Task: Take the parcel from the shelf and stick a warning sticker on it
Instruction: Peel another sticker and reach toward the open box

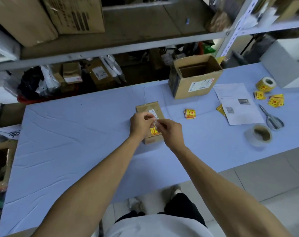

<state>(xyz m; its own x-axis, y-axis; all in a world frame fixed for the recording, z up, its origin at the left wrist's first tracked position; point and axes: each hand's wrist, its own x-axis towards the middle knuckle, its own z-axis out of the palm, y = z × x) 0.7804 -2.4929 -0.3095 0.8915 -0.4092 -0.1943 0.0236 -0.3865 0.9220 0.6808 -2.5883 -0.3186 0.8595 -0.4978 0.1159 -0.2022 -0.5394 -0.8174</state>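
The parcel (149,115) lies on the table (77,134) directly beneath both hands. The left hand (141,124) and right hand (171,132) pinch a yellow warning sticker (154,130) between closed fingertips, seemingly peeling its backing; pressing it flat comes next.

Two boxes (149,122) (195,77), two rolls (265,83) (258,135), perhaps four sticker piles (189,114).

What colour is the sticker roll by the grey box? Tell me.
Yellow with red print around a white core; head view shows it.
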